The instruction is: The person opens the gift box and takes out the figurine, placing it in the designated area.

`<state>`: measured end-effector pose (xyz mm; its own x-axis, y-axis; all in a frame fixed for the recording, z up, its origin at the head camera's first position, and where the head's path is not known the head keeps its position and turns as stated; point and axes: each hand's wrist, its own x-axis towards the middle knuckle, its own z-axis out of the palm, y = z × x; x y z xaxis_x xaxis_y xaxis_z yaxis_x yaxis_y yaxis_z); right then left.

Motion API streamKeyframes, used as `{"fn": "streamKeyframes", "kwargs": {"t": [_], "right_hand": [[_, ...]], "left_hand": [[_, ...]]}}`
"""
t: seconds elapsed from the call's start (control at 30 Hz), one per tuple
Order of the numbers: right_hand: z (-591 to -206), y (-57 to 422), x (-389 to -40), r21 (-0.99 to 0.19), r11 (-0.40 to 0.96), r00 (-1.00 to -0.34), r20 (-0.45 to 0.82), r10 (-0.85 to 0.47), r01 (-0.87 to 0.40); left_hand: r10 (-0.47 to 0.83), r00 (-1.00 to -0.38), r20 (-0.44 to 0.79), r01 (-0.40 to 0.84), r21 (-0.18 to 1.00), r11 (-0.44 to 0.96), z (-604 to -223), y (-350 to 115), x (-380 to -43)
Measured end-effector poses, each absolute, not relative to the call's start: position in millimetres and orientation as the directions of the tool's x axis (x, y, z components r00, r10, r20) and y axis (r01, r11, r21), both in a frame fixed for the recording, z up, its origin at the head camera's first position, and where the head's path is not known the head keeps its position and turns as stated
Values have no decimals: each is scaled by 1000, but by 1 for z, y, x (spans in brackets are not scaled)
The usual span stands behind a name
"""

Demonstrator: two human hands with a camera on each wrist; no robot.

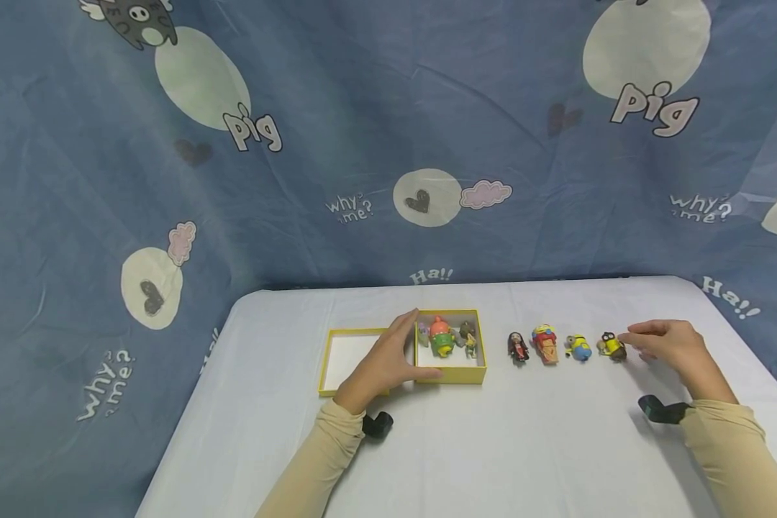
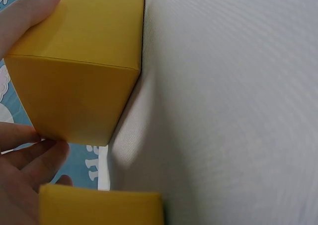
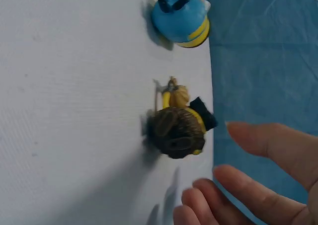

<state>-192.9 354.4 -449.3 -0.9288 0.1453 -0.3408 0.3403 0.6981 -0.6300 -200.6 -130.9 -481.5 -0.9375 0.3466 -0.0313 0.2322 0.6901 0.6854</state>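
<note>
My left hand grips an open yellow box, thumb along its front wall and fingers at the far left corner. Inside stand an orange-and-green figurine and several smaller ones. In the left wrist view, the thumb and fingertips touch opposite sides of the box. My right hand is beside a yellow minion figurine in brown. The right wrist view shows thumb and fingers spread, holding nothing, with a gap between them and this brown-topped minion.
A shallow yellow-rimmed lid with a white inside lies left of the box, partly behind my left hand. To the right, in a row, are a dark-haired figurine, a red-topped figurine and a blue minion. A patterned blue curtain hangs behind the white table.
</note>
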Motion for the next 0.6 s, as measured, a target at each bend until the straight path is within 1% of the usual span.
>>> {"fn": "streamKeyframes", "kwargs": {"t": [0.1, 0.23, 0.4, 0.6], "right_hand": [[-444, 350, -193, -618, 705, -933, -303, 196, 349], [-438, 338, -194, -629, 721, -956, -221, 194, 292], [-430, 319, -197, -631, 753, -982, -129, 136, 187], [-418, 289, -201, -625, 778, -998, -49, 42, 64]], "left_hand": [[350, -936, -28, 235, 691, 683, -482, -131, -201], [348, -937, -34, 229, 693, 684, -482, -131, -201], [346, -937, -37, 227, 690, 687, -481, -131, -201], [346, -938, -39, 227, 686, 692, -483, -131, -201]]}}
